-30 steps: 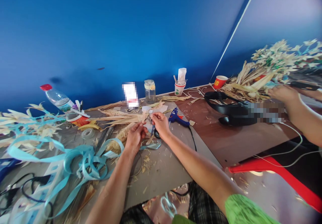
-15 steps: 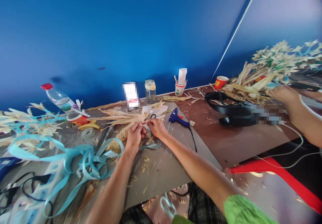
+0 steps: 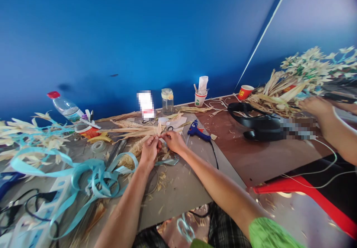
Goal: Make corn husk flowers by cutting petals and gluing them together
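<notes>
My left hand point(image 3: 150, 150) and my right hand point(image 3: 174, 142) meet over the grey table, fingertips almost together. Between them, both pinch the base of a small pale corn husk piece point(image 3: 159, 129) that points upward. Long dry husk strips point(image 3: 132, 131) lie just behind and left of my fingers. Beneath my left wrist is a tan fibrous bundle point(image 3: 135, 151). A blue glue gun point(image 3: 198, 130) lies to the right of my right hand, its cord running toward me. White paper scraps point(image 3: 175, 121) sit beyond my hands.
Light-blue ribbon point(image 3: 95, 177) tangles at left, beside husk flowers point(image 3: 30, 132) and a tilted bottle point(image 3: 65, 106). A lidded jar point(image 3: 167, 103) and paper cup point(image 3: 200, 98) stand near the wall. Black headgear point(image 3: 259, 125) lies at right, near another person's hand point(image 3: 318, 108). A power strip point(image 3: 46, 211) is front left.
My hands stay at the same place, still pinching the husk piece with barely any finger movement. The view has shifted very slightly. The other person's hand at right has moved a little.
</notes>
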